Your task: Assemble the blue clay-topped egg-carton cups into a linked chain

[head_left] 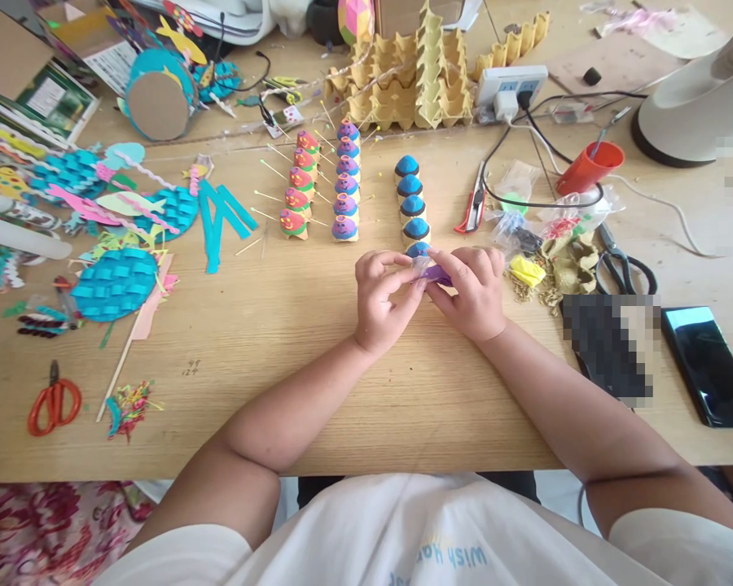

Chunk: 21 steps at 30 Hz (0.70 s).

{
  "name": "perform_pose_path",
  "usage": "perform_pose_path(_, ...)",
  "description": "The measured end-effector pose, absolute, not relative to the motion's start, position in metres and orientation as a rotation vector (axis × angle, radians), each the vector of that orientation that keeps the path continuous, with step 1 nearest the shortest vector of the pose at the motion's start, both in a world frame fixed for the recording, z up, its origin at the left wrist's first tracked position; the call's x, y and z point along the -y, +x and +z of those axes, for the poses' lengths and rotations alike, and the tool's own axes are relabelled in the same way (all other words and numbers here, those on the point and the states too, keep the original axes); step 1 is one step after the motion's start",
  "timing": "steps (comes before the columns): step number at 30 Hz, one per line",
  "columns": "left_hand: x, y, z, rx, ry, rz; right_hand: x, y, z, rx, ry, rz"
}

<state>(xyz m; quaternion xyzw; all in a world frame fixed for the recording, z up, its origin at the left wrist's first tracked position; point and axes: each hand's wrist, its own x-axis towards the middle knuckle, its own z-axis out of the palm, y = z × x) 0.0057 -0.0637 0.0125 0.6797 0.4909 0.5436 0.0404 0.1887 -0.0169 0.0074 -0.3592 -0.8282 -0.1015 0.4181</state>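
My left hand [386, 295] and my right hand [475, 291] meet over the wooden table, fingers pinched together. Between them is a small purple lump [438, 276], perhaps modelling clay, in a see-through plastic wrapper [421, 264]. The left fingertips grip the wrapper's end, while the right ones close around the purple part. Just beyond my fingers stands an egg-carton strip [411, 206] with blue-topped, dark-banded bumps; its nearest bump is partly hidden. To its left are two finished-looking caterpillar strips, one purple and blue [345, 184], one red and green [300, 189], with pins sticking out.
Egg cartons [397, 77] and a power strip [511, 85] lie at the back. Right are a box cutter [476, 199], red cup [591, 168], black scissors [624, 264], yellow clay packet [527, 271] and phone [708, 366]. Left are blue woven paper fish [116, 283] and orange scissors [54, 404].
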Motion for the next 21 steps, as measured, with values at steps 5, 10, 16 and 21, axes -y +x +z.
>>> perform_pose_path(5,0.0622,0.0067,0.0103,-1.521,2.04,1.707,0.0161,0.1903,0.0051,2.051,-0.872,-0.231)
perform_pose_path(10,0.0617,0.0071,0.0094,-1.536,1.924,1.681,0.0162,0.1906,0.0027,2.081,-0.939,-0.273)
perform_pose_path(16,0.0617,0.0086,0.0109,-1.506,1.92,1.718,0.0166,0.1896,0.004,2.025,-0.901,-0.285)
perform_pose_path(21,0.0596,0.0081,0.007,-1.493,1.937,1.631,0.0159,0.1899,0.0021,2.023,-0.959,-0.142)
